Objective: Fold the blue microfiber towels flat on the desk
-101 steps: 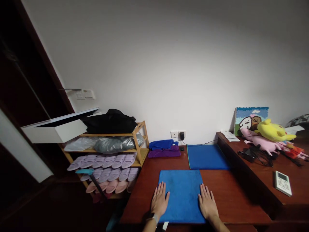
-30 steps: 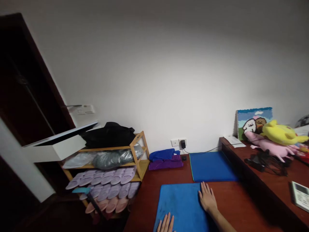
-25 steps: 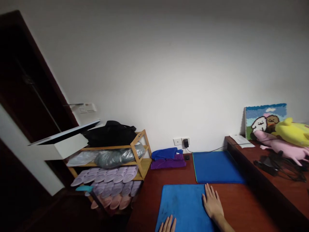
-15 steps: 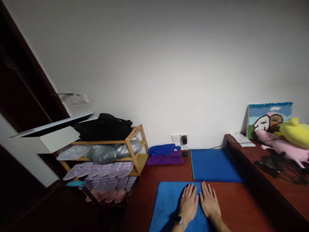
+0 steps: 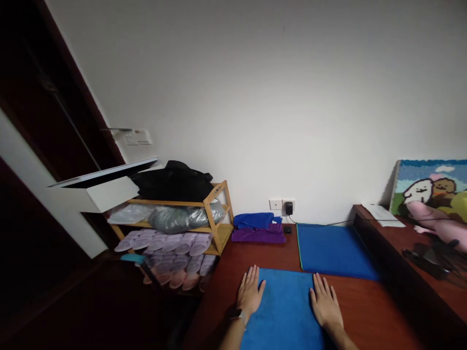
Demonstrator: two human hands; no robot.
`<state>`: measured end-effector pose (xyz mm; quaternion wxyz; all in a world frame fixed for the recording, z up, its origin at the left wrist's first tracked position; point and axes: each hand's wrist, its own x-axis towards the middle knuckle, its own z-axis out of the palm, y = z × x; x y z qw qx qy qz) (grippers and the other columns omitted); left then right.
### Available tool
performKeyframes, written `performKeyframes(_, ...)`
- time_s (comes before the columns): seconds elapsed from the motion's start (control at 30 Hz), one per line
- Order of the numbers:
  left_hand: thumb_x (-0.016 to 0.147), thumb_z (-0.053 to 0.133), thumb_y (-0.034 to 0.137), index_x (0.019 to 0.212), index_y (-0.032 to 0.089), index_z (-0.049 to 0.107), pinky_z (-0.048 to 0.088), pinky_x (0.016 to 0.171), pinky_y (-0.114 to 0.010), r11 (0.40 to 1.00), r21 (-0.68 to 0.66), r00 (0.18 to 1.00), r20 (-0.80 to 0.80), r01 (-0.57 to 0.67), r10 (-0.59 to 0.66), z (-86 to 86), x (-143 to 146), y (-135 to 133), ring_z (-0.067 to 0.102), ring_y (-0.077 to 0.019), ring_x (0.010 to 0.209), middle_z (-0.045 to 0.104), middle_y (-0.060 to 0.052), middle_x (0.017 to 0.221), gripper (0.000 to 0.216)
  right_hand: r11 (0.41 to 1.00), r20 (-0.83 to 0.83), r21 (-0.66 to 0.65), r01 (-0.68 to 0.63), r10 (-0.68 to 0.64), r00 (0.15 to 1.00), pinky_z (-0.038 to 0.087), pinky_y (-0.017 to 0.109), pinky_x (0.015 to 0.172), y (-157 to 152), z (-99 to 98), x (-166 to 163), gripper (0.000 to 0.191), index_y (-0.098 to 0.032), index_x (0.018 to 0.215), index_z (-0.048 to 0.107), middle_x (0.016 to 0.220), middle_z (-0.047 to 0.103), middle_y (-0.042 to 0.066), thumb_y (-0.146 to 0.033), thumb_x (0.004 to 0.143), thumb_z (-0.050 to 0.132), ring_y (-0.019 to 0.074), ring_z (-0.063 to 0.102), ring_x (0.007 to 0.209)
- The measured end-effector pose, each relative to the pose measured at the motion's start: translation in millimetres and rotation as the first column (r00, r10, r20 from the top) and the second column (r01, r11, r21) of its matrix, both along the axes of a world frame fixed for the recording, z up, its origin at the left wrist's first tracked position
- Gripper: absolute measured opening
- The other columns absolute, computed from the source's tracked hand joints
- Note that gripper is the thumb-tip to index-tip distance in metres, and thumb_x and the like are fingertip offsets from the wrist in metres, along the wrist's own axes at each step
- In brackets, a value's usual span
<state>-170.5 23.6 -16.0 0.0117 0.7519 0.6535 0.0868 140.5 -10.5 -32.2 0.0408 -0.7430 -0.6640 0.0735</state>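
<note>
A blue towel (image 5: 285, 306) lies flat on the dark red wooden table (image 5: 365, 311) in front of me. My left hand (image 5: 250, 292) rests palm down on its left edge, fingers stretched out. A watch sits on that wrist. On the towel's right edge my right hand (image 5: 325, 302) lies flat too, fingers apart. Neither hand holds anything.
A second blue towel (image 5: 333, 250) lies behind, toward the wall. Folded blue and purple cloths (image 5: 257, 227) sit at the back left by a wall socket (image 5: 281, 205). A wooden rack (image 5: 215, 218) with slippers stands left. A raised desk (image 5: 412, 253) with plush toys is right.
My left hand slid left across the towel from beside my right hand to the left edge. The camera view shifted slightly to the left.
</note>
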Motion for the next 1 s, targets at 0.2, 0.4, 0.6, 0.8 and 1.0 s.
performKeyframes(0.2,0.102,0.017,0.059,0.161,0.019,0.023,0.025,0.125,-0.047,0.998,0.043,0.999,-0.004,-0.035,0.035,-9.0,-3.5,2.2,0.023,-0.0249,0.154,0.027,-0.007,0.167,0.071,1.000,-0.010,-0.018,0.012,-0.012,1.000,0.009,0.044,0.127,-0.5,8.4,-1.8,0.070,-0.017,0.161,0.015,0.169,0.015,-0.002,-0.049,0.099,0.010,0.0217,0.010,0.156)
performKeyframes(0.4,0.101,0.015,0.061,0.159,0.015,0.028,0.023,0.126,-0.046,0.999,0.020,0.999,-0.022,-0.029,0.030,-3.8,-2.7,3.9,0.023,-0.0241,0.154,0.027,-0.009,0.166,0.075,1.000,-0.038,-0.006,0.024,-0.025,0.999,0.009,0.043,0.127,-0.4,11.1,-3.0,0.069,-0.017,0.161,0.016,0.169,0.015,-0.002,-0.049,0.099,0.012,0.0214,0.010,0.156)
performKeyframes(0.6,0.101,0.016,0.062,0.156,0.017,0.038,0.023,0.126,-0.050,0.998,0.021,0.996,-0.061,-0.058,0.059,12.7,7.4,7.6,0.031,-0.0263,0.152,0.039,-0.010,0.161,0.074,0.999,-0.072,0.032,0.024,-0.021,0.997,0.009,0.045,0.127,0.6,8.3,-3.2,0.069,-0.019,0.161,0.018,0.168,0.016,-0.002,-0.048,0.099,0.013,0.0223,0.012,0.156)
performKeyframes(0.8,0.105,0.015,0.052,0.160,0.021,0.027,0.022,0.127,-0.046,0.973,0.054,0.969,0.089,0.226,-0.230,18.5,115.9,-11.7,0.023,-0.0227,0.154,0.027,-0.004,0.166,0.064,0.999,-0.087,0.037,0.007,-0.003,0.996,0.010,0.047,0.127,1.4,6.2,-1.2,0.067,-0.019,0.160,0.020,0.168,0.017,-0.001,-0.047,0.099,0.016,0.0233,0.011,0.156)
performKeyframes(1.0,0.106,0.009,0.044,0.162,0.028,0.009,0.021,0.129,-0.042,0.914,0.034,0.882,0.247,0.405,-0.401,-4.3,197.3,-34.4,0.019,-0.0166,0.155,0.019,0.004,0.168,0.059,0.996,-0.038,0.041,-0.084,0.085,0.996,0.009,0.049,0.126,-0.7,-0.6,4.1,0.067,-0.026,0.158,0.029,0.168,0.015,-0.001,-0.036,0.092,0.034,0.0256,0.008,0.156)
